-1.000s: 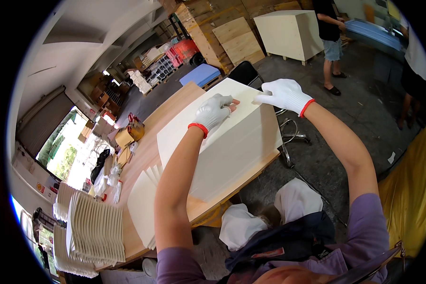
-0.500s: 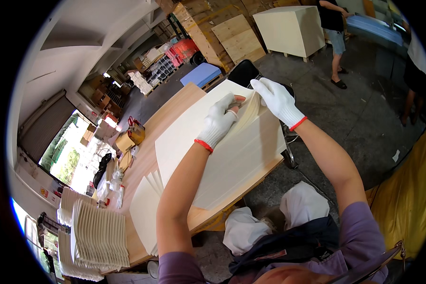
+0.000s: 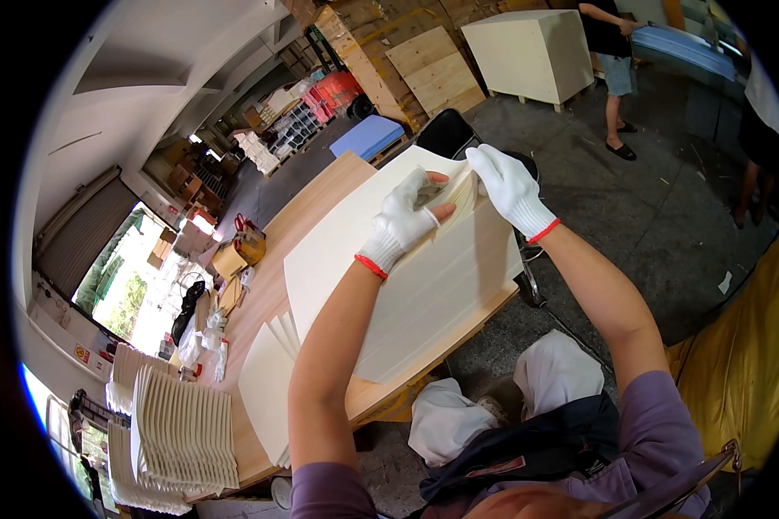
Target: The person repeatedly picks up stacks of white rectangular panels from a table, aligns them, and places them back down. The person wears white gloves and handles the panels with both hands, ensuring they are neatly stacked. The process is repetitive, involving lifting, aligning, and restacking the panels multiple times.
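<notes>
A stack of large cream sheets [image 3: 441, 290] lies on the wooden table [image 3: 316, 212] in front of me. At its far right corner several sheet edges are bent up and fanned. My right hand [image 3: 512, 192], in a white glove with a red cuff, is closed on that corner. Over the stack, left of the fanned edges, is my left hand [image 3: 402, 218] in a matching glove. Its thumb and index finger are bare-tipped and stretched apart, with nothing visibly between them. A smaller fan of cream sheets [image 3: 267, 381] lies by my left forearm.
Piles of wavy cream sheets [image 3: 186, 424] stand at the table's left end, with a yellow container [image 3: 249, 246] beyond. A black chair [image 3: 446, 131] is behind the far table edge. Another person [image 3: 613, 69] stands at back right. Yellow cloth [image 3: 740, 355] hangs on the right.
My left thumb and index finger have spread apart, and the thumb now points toward the fanned edges. My right hand has shifted slightly, still at the corner, where the bent sheets have dropped somewhat.
</notes>
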The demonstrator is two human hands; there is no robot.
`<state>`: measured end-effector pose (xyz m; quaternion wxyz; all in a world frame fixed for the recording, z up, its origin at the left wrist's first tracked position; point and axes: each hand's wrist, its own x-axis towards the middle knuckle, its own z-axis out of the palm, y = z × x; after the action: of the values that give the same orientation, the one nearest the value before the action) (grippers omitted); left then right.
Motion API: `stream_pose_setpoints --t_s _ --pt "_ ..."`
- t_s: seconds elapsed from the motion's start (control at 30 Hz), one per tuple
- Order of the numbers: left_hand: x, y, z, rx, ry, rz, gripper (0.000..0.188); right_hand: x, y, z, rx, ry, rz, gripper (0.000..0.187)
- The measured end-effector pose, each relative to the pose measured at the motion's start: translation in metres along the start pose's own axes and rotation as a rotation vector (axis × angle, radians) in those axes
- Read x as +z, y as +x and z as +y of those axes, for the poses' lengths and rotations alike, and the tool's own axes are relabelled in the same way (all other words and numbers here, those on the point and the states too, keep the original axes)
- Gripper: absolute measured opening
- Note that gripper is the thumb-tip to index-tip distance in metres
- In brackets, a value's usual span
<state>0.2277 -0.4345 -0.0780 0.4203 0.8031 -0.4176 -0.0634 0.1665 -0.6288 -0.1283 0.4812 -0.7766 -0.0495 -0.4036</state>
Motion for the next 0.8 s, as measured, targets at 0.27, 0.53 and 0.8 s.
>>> stream_pose_setpoints --t_s 0.27,0.53,0.8 --pt "0.003 -0.010 0.015 0.063 0.040 0.075 0.038 -0.003 -0.001 -0.002 0.063 -0.072 -0.046 0.054" --pt "0.006 -0.011 0.017 -0.053 0.160 0.037 0.035 0.002 -0.001 0.004 0.021 -0.001 -0.011 0.052" --pt "0.005 -0.013 0.018 0.050 0.150 0.067 0.031 -0.002 -0.001 -0.002 0.103 -0.017 -0.042 0.054"
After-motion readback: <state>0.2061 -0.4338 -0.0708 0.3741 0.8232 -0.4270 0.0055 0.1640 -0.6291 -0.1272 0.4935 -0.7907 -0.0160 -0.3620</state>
